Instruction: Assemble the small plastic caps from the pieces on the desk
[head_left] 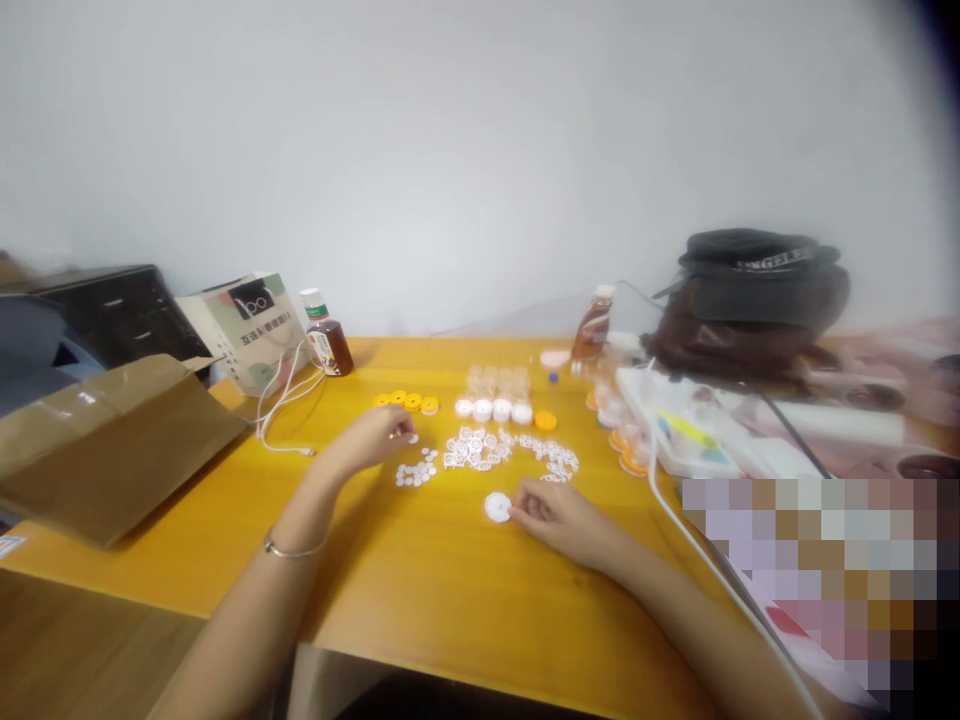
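Note:
My left hand (379, 435) hovers over the yellow table (420, 590), fingers pinched on a tiny white piece, just left of a small heap of white discs (416, 472). My right hand (559, 515) rests on the table with its fingertips closed on the edge of a round white cap (497, 507). Beyond them lies a spread of small white printed pieces (510, 450). Behind those stand a row of white-capped clear jars (493, 398) and several orange caps (409, 402).
An open cardboard box (112, 440) lies at the left, with a white paper bag (251, 330), a brown bottle (328, 335) and a white cable (281, 410). At the right are a white tray (690, 430), another bottle (592, 325) and a dark bag with a cap (757, 300).

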